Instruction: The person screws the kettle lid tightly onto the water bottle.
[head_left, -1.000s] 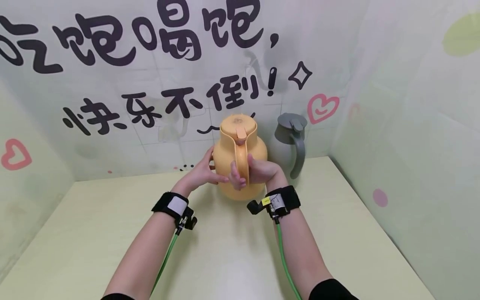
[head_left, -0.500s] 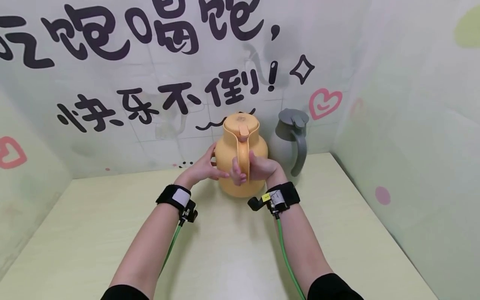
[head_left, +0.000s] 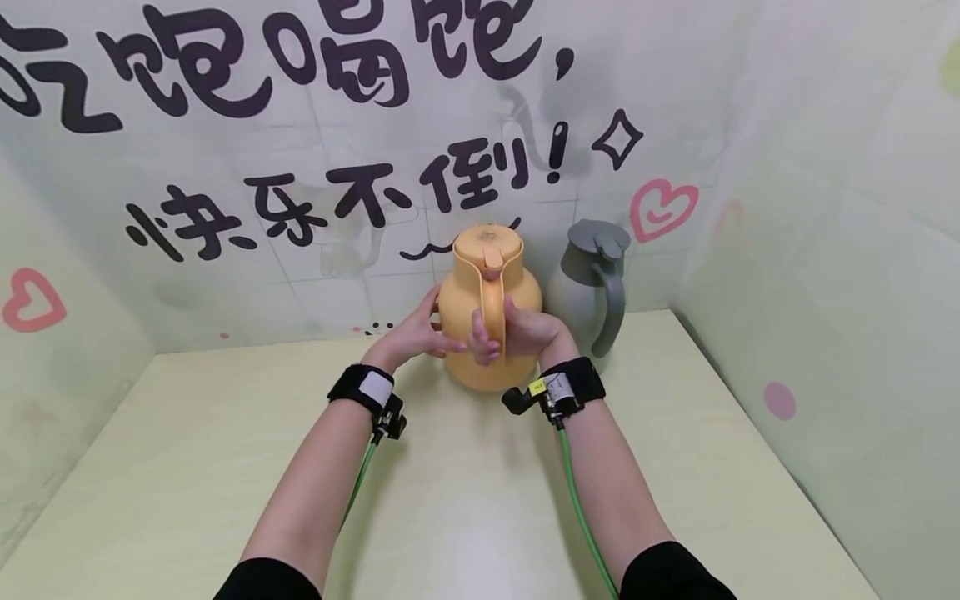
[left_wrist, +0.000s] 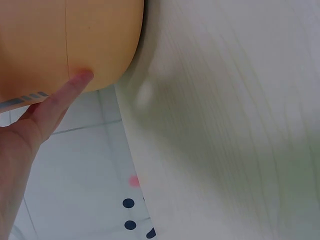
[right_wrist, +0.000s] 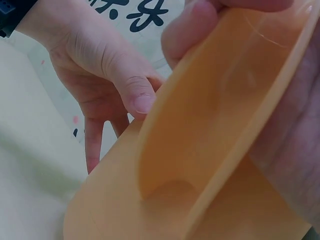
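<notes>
An orange thermos jug point(head_left: 457, 296) with a lid stands upright at the back of the table, its handle point(head_left: 491, 304) facing the person. My left hand point(head_left: 411, 335) lies against the jug's left side, thumb in front and fingers further back. One straight finger point(left_wrist: 65, 97) presses on the body in the left wrist view. My right hand point(head_left: 534, 333) grips the handle from the right, its fingers passing through the loop and coming out on the left. In the right wrist view those fingers and the palm sit on either side of the handle point(right_wrist: 215, 115).
A grey thermos jug point(head_left: 573, 300) stands close to the right of the orange one, by the back wall point(head_left: 360, 275). The pale table point(head_left: 465, 500) runs toward the person. A side wall point(head_left: 840, 292) borders its right edge.
The head view has shifted slightly, so everything sits a little further right in it. Both hands and the orange jug keep the same places relative to each other.
</notes>
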